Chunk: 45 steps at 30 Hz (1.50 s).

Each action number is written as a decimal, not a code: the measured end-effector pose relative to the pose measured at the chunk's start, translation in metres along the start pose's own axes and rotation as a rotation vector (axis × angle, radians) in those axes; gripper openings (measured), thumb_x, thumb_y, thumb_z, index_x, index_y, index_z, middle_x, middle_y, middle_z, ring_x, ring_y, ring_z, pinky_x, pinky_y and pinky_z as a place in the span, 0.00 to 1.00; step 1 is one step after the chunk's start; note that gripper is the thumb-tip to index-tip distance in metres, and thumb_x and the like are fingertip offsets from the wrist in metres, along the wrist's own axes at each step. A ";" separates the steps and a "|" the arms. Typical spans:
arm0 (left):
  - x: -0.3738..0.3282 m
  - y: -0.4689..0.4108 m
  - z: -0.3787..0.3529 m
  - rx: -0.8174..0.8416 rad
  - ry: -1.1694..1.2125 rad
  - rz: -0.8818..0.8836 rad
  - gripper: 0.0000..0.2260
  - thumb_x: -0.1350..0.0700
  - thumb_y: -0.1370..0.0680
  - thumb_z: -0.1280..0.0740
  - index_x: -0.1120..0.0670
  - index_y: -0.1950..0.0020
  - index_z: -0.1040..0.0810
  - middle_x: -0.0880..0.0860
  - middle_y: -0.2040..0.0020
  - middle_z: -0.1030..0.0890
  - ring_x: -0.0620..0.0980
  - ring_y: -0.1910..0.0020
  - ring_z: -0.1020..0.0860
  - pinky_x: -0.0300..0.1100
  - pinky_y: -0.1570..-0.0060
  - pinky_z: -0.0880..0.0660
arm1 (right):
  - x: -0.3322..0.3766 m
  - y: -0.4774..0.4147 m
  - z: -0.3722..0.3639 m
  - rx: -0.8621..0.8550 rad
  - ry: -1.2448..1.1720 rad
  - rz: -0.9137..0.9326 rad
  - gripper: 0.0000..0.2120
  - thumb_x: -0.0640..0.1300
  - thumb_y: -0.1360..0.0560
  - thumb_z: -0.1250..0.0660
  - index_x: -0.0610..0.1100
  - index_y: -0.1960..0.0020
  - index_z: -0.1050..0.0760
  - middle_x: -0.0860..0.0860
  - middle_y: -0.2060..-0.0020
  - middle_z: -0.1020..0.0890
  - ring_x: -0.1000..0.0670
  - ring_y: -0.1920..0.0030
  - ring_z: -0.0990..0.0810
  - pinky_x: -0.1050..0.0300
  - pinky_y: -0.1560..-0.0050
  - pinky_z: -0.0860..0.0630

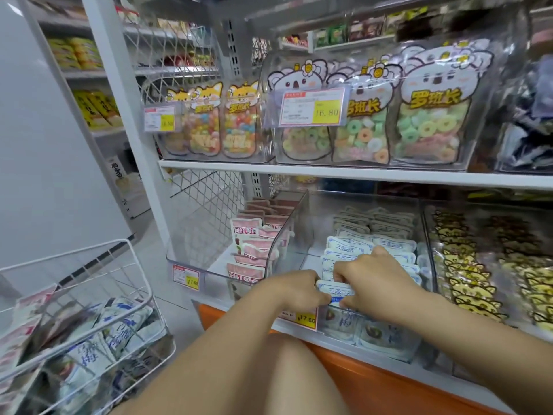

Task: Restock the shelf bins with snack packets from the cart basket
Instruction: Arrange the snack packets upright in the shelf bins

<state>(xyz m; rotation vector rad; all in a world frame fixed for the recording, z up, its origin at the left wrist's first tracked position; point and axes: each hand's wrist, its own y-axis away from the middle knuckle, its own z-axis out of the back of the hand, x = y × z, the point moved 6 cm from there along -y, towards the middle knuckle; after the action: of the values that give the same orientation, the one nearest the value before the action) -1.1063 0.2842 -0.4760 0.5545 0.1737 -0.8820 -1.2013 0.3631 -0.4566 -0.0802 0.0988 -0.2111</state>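
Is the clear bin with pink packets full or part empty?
Part empty: the pink packets stand only along the right side of the bin; its left side is bare.

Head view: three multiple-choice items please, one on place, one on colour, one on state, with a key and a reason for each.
1. Where is the cart basket?
A) lower left, beside the shelf
B) on the upper shelf
C) right of the bins

2. What colour are the packets in the middle bin?
A) pink
B) blue and white
C) yellow and black

3. What are the left hand and right hand doing?
A) hanging idle
B) reaching into the basket
C) both gripping one packet at the bin's front

Key:
1 A, its white wire frame fills the lower-left corner.
2 B, blue-and-white packs stand in rows there.
3 C, fingers of both hands curl round the same packet.
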 end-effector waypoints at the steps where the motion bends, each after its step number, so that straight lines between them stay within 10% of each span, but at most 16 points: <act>1: 0.003 0.001 0.000 -0.019 0.047 -0.005 0.16 0.46 0.20 0.36 0.53 0.36 0.27 0.51 0.48 0.22 0.50 0.54 0.25 0.40 0.64 0.32 | 0.000 0.001 0.006 -0.021 0.009 0.001 0.15 0.59 0.27 0.30 0.53 0.48 0.30 0.55 0.59 0.19 0.48 0.54 0.23 0.53 0.42 0.36; 7: 0.030 0.037 0.022 -0.350 0.194 -0.060 0.16 0.46 0.22 0.33 0.46 0.36 0.27 0.44 0.44 0.21 0.46 0.47 0.21 0.48 0.43 0.23 | 0.027 0.003 0.056 -0.138 -0.039 0.056 0.15 0.60 0.24 0.34 0.56 0.41 0.27 0.59 0.48 0.18 0.54 0.45 0.21 0.53 0.40 0.36; 18: 0.194 0.231 0.076 -0.921 -0.118 0.167 0.08 0.47 0.23 0.36 0.42 0.45 0.23 0.38 0.51 0.17 0.40 0.53 0.19 0.42 0.53 0.22 | 0.224 -0.053 0.096 -0.213 -0.310 0.393 0.10 0.57 0.23 0.34 0.55 0.45 0.23 0.59 0.51 0.16 0.53 0.47 0.21 0.57 0.58 0.34; 27: 0.331 0.360 0.082 -0.998 -0.042 0.675 0.09 0.48 0.21 0.35 0.41 0.42 0.23 0.38 0.49 0.18 0.43 0.49 0.19 0.43 0.51 0.23 | 0.372 -0.128 0.066 0.025 -0.487 0.546 0.05 0.54 0.26 0.30 0.54 0.52 0.21 0.57 0.59 0.18 0.55 0.55 0.21 0.56 0.51 0.23; 36: 0.359 0.349 0.064 -0.886 0.044 0.750 0.14 0.44 0.20 0.37 0.42 0.34 0.28 0.41 0.41 0.20 0.46 0.42 0.21 0.47 0.44 0.24 | 0.457 -0.188 0.017 0.353 -0.694 0.430 0.25 0.51 0.26 0.27 0.43 0.34 0.28 0.48 0.45 0.20 0.48 0.47 0.21 0.59 0.51 0.28; 41: 0.358 0.346 0.060 -0.826 0.022 0.761 0.16 0.43 0.20 0.38 0.40 0.32 0.30 0.43 0.40 0.21 0.46 0.43 0.21 0.47 0.46 0.23 | 0.475 -0.208 -0.001 0.419 -0.774 0.278 0.13 0.45 0.28 0.25 0.40 0.52 0.27 0.36 0.52 0.16 0.38 0.52 0.16 0.43 0.52 0.20; 45: 0.353 0.347 0.061 -0.828 -0.005 0.767 0.16 0.43 0.20 0.37 0.40 0.32 0.31 0.44 0.39 0.20 0.47 0.43 0.21 0.48 0.46 0.23 | 0.476 -0.208 -0.006 0.493 -0.747 0.239 0.13 0.39 0.26 0.29 0.31 0.46 0.21 0.36 0.54 0.15 0.45 0.61 0.20 0.47 0.55 0.21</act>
<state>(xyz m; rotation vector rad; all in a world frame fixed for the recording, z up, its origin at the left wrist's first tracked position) -0.6206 0.1865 -0.4194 -0.1738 0.2751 -0.0191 -0.7816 0.0583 -0.4865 0.3444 -0.6845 0.0470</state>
